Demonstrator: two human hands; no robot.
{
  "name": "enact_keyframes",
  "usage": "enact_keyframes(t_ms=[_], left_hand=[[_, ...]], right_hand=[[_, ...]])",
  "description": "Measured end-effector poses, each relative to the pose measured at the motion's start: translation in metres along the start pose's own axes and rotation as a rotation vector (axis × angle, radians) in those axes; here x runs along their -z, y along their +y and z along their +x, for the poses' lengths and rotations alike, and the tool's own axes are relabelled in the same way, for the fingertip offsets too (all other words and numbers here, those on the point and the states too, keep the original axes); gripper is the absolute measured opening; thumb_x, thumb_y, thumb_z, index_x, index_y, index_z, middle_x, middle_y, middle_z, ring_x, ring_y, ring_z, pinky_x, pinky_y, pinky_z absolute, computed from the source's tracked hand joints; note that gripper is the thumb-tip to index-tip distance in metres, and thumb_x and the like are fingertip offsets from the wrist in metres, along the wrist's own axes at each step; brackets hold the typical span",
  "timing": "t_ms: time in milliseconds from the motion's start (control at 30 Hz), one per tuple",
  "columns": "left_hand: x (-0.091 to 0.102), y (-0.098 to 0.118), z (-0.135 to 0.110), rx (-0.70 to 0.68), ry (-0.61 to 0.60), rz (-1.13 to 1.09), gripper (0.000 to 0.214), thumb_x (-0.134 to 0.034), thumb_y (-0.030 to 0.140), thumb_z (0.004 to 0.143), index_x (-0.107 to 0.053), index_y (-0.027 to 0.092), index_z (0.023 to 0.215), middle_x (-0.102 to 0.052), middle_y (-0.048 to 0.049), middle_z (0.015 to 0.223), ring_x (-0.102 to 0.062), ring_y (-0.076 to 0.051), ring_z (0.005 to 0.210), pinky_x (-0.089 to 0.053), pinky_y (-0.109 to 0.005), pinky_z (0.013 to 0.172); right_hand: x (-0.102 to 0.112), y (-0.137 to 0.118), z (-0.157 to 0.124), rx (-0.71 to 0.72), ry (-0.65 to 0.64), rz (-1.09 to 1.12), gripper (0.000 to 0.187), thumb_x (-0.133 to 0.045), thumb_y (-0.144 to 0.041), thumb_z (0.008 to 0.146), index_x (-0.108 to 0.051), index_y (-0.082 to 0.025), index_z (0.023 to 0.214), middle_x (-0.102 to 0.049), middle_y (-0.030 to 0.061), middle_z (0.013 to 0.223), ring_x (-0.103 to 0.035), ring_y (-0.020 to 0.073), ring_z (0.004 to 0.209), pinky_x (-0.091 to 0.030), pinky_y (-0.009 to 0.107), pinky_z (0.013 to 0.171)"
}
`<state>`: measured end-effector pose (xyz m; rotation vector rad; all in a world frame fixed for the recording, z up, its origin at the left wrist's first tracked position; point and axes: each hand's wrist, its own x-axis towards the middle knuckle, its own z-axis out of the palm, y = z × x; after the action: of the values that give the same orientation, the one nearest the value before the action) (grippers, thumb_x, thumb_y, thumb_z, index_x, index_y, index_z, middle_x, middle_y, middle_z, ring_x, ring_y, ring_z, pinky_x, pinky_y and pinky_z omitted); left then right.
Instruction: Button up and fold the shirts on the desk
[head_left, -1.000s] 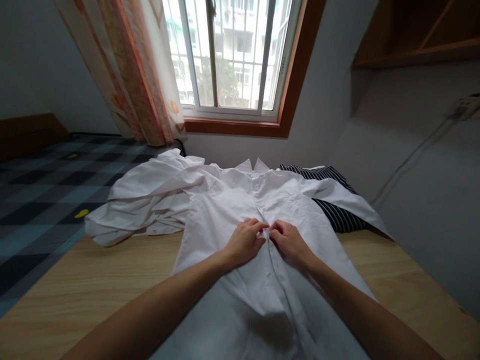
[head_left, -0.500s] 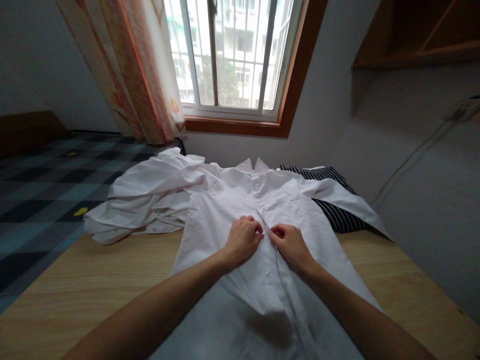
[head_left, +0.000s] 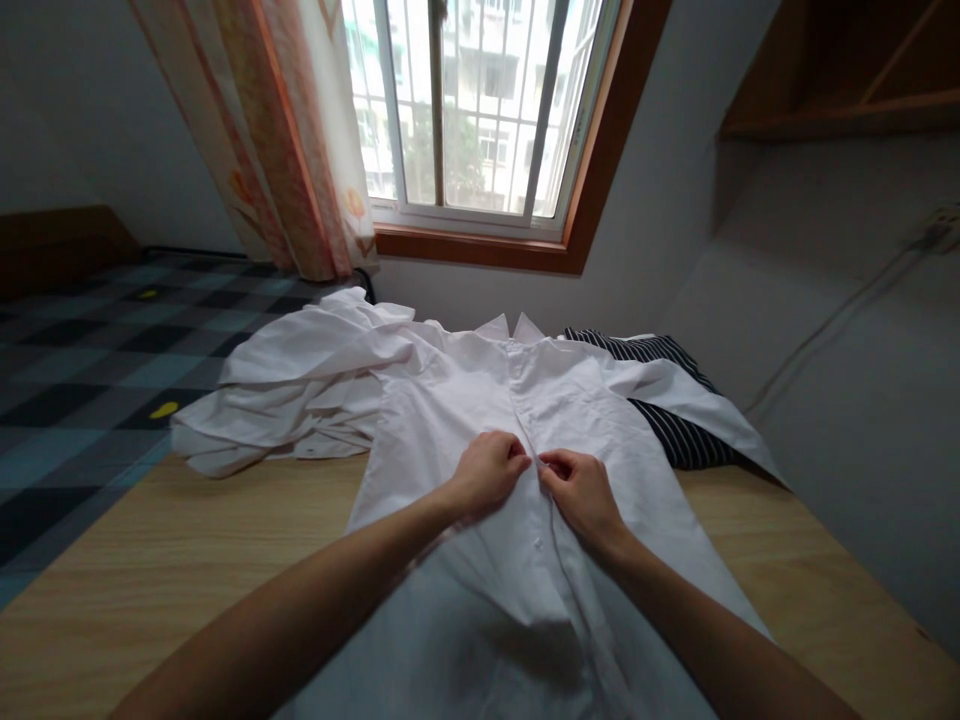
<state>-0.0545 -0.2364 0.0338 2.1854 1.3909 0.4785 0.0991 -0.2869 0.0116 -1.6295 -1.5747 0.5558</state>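
A white button-up shirt point(head_left: 450, 400) lies face up on the wooden table, its collar point(head_left: 511, 328) pointing away from me toward the window. My left hand point(head_left: 491, 470) pinches the front placket from the left. Close beside it, my right hand point(head_left: 585, 490) grips the placket's other edge between thumb and fingers. The fingertips nearly meet at mid-shirt, and whatever button sits between them is hidden. Below the hands a small white button point(head_left: 538, 545) shows on the front, where the two shirt edges part toward the hem.
Piled white garments point(head_left: 292, 410) are at the left of the table point(head_left: 247, 520). Black-and-white striped cloth point(head_left: 682, 440) sits under the right sleeve. A checked bed point(head_left: 75, 370) adjoins at left; a window point(head_left: 472, 120) and curtain point(head_left: 277, 150) are ahead, and a shelf point(head_left: 840, 120) hangs at upper right.
Both hands stay at the same part of the placket, with the left fingertips shifted slightly right, closer to the right hand. The camera view has moved a little.
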Motion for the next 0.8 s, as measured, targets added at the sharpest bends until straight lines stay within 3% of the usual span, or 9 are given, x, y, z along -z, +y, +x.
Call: enact_keyframes(t_ms=[633, 800], left_hand=[[-0.0024, -0.0044, 0.0044, 0.078, -0.050, -0.254, 0.020, -0.055, 0.016, 0.073, -0.073, 0.013, 0.067, -0.062, -0.0011, 0.056, -0.054, -0.014, 0.058, -0.037, -0.024, 0.059], [-0.0045, -0.0076, 0.0062, 0.081, -0.053, -0.310, 0.018, -0.055, 0.015, 0.072, -0.071, 0.013, 0.063, -0.059, -0.0003, 0.054, -0.052, -0.013, 0.057, -0.034, -0.023, 0.055]], right_hand=[[-0.0006, -0.0018, -0.0023, 0.000, -0.049, 0.125, 0.023, -0.059, -0.029, 0.078, -0.077, -0.017, 0.086, -0.076, 0.0081, 0.084, -0.069, 0.0224, 0.076, -0.051, 0.032, 0.072], [-0.0034, 0.0019, 0.0026, -0.132, -0.123, 0.353, 0.027, -0.059, -0.038, 0.078, -0.074, -0.015, 0.076, -0.071, 0.0064, 0.069, -0.063, 0.0184, 0.060, -0.048, 0.027, 0.053]])
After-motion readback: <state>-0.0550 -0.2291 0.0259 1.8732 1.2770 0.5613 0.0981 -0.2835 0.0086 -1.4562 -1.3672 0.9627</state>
